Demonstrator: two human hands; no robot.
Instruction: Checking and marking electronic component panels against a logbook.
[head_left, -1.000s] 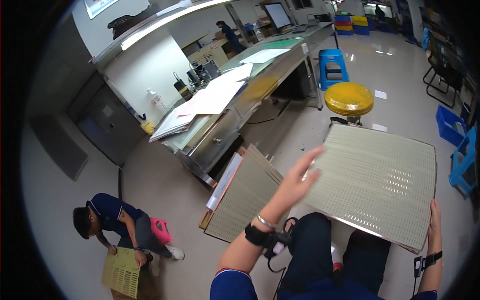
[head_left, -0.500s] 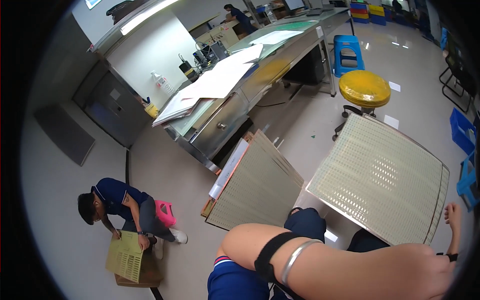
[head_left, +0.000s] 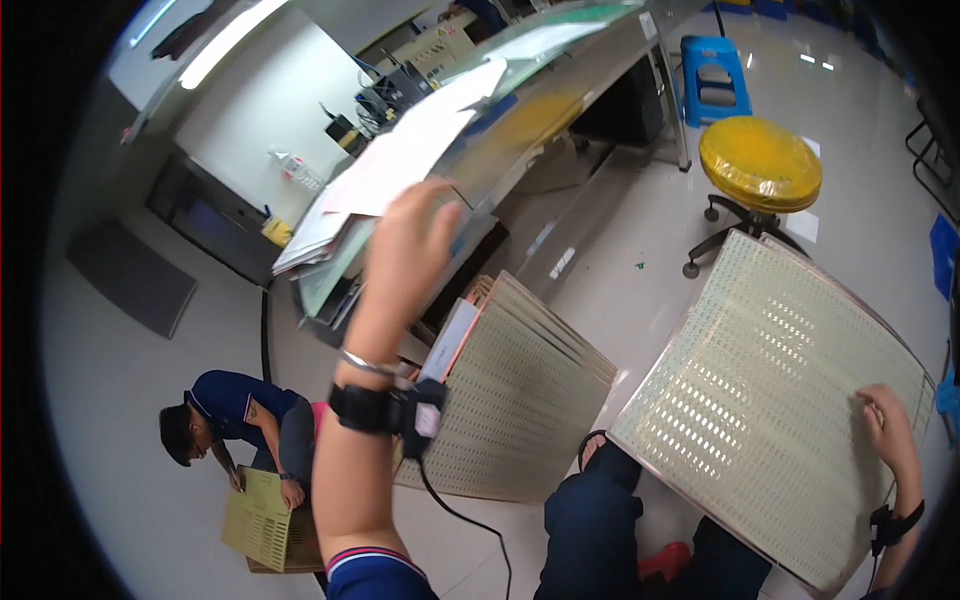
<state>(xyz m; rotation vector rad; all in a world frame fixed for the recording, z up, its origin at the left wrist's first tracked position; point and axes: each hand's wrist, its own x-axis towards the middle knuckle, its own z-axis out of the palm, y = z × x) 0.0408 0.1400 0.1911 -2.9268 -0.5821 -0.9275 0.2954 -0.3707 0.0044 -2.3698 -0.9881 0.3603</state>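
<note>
My left hand (head_left: 408, 245) is raised at the near edge of the metal desk, close to the stacked papers (head_left: 395, 155). It is somewhat blurred, its thumb stands apart from the fingers, and nothing shows in it. On the right, my right hand (head_left: 886, 425) hovers over or touches a large pale perforated panel (head_left: 760, 370); I cannot tell which. Its fingers are loosely bent and apart, holding nothing. That panel leans in front of my legs, with at least one more behind it. Several similar perforated panels (head_left: 510, 400) stand below my left forearm.
A metal desk (head_left: 520, 165) runs along the back, with a clear bottle (head_left: 295, 170) at its left. A yellow round stool (head_left: 760, 165) on casters and a blue stool (head_left: 715, 80) stand beyond. At left, a seated person (head_left: 245, 420) holds a yellow-green sheet (head_left: 262, 520).
My left arm has swung from low across the right side up to the desk at the left. My right hand has moved inward over the right panel. The view has shifted slightly.
</note>
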